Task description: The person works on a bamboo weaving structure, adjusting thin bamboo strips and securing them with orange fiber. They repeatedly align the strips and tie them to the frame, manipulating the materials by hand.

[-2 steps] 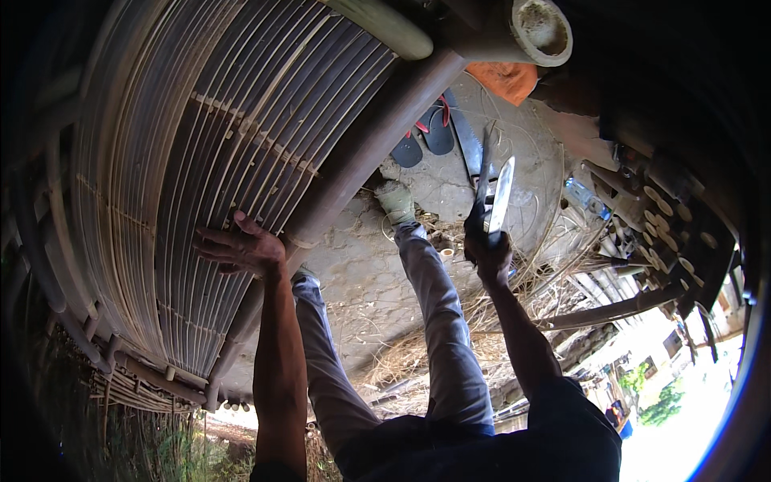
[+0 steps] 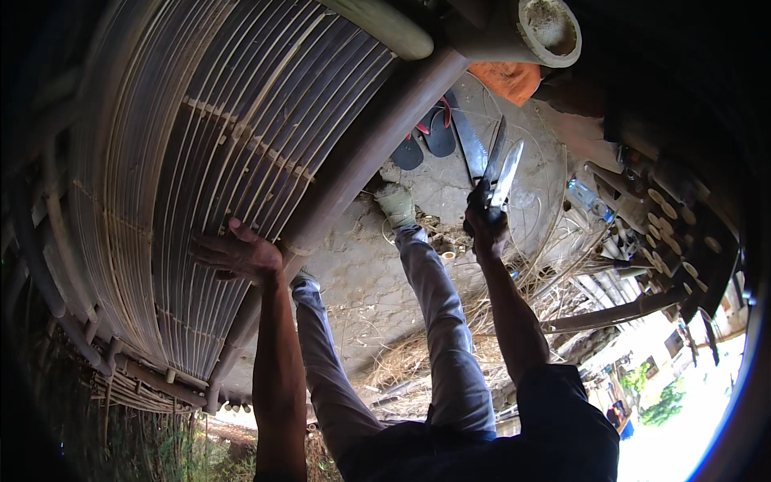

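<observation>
My left hand rests open on the slatted bamboo panel, its thumb apart from the fingers, near the thick round bamboo rail along the panel's edge. Closed about a dark handle, my right hand is held out over the ground to the right. Two long pointed blades rise from its grip, one dark and one bright. Whether they belong to one tool, such as shears, or are two knives, I cannot tell.
A hand saw lies on the earth floor beside black flip-flops with red straps. An orange cloth sits under a cut bamboo end. At right are a plastic bottle, stacked bamboo pieces and loose fibre strips.
The blades in my right hand have tipped slightly to the right, and the bright one sits a little higher. My left hand stays on the bamboo panel.
</observation>
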`<state>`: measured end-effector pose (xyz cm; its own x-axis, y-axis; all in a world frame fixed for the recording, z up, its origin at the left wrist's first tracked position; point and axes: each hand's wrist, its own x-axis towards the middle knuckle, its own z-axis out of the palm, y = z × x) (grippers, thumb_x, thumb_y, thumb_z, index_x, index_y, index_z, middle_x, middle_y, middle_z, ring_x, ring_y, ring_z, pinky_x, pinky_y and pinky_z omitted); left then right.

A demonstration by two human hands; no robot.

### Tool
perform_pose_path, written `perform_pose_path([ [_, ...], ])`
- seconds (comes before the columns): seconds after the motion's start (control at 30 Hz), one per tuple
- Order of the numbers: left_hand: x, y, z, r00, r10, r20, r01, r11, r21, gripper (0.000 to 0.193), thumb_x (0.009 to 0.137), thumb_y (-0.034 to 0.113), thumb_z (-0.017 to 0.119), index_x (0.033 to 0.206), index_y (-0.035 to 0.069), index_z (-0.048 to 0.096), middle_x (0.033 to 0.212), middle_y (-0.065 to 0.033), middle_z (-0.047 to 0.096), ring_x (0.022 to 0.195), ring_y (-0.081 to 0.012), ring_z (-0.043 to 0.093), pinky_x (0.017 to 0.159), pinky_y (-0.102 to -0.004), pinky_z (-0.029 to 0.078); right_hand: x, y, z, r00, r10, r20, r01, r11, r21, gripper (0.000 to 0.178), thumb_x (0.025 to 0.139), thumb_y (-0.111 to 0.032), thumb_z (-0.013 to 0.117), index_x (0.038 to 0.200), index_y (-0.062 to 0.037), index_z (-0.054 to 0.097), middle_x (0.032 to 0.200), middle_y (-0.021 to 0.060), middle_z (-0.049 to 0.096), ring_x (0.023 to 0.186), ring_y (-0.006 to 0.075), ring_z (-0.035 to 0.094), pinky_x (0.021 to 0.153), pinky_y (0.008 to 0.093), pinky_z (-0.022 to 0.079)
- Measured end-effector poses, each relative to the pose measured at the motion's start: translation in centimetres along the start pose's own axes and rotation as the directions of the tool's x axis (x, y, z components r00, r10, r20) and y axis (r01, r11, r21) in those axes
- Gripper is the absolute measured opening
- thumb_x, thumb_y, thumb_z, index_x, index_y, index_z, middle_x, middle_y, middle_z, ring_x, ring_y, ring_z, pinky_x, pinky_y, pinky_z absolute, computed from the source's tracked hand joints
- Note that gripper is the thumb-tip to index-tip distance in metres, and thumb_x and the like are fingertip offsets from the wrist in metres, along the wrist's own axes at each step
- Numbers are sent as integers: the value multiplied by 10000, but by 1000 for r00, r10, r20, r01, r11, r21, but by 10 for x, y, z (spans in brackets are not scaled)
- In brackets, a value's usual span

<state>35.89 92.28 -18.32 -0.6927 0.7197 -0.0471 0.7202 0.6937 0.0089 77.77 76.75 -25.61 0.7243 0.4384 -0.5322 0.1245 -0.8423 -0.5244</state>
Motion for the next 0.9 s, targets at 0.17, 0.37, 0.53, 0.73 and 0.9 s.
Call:
perform_pose_path([
  [0.17, -2, 2, 1, 999, 28, -37, -29, 999, -14, 1010, 867, 802, 109, 1512, 26, 162, 1476, -333, 193, 1398, -510, 180, 1020, -734, 233, 72, -1, 102, 975, 144, -166, -84, 942, 325, 641, 571, -226, 911, 1079, -5, 589, 984, 93, 656, 827, 189, 620, 755, 347, 520],
  [0.37, -1, 1, 5, 998, 55, -41, -57, 997, -45, 1042, 850, 823, 112, 1516, 23, 154, 1489, -332, 178, 1399, -499, 199, 1053, -691, 244, 108, 36, 148, 947, 199, -251, -124, 951, 284, 725, 593, -349, 919, 1104, 27, 569, 1015, 125, 644, 849, 228, 616, 752, 361, 518],
  [0.53, 3, -17, 13, 997, 45, -66, -49, 997, -59, 1046, 851, 823, 129, 1520, 20, 127, 1518, -315, 148, 1402, -501, 197, 1045, -701, 253, 124, 37, 139, 905, 423, -36, -392, 865, 313, 712, 668, -542, 848, 1039, -13, 549, 813, 94, 588, 648, 195, 569, 542, 369, 502],
  [0.73, 3, -7, 7, 995, 65, -71, -72, 991, -109, 937, 880, 777, 147, 1539, 111, 136, 1557, -284, 76, 1434, -485, 108, 1050, -756, 150, 154, 63, 103, 853, 503, 142, -522, 826, 211, 598, 705, -520, 826, 1038, -106, 551, 853, 32, 548, 831, 199, 568, 730, 473, 498],
  [0.9, 6, -12, 6, 997, -35, -71, 21, 983, -182, 972, 838, 819, 216, 1553, 173, 91, 1598, -185, 45, 1458, -442, 6, 1061, -756, 12, 133, 53, 66, 734, 623, 268, -674, 716, 181, 377, 765, -332, 770, 1069, -231, 571, 1045, 28, 585, 745, 229, 510, 598, 405, 434],
])
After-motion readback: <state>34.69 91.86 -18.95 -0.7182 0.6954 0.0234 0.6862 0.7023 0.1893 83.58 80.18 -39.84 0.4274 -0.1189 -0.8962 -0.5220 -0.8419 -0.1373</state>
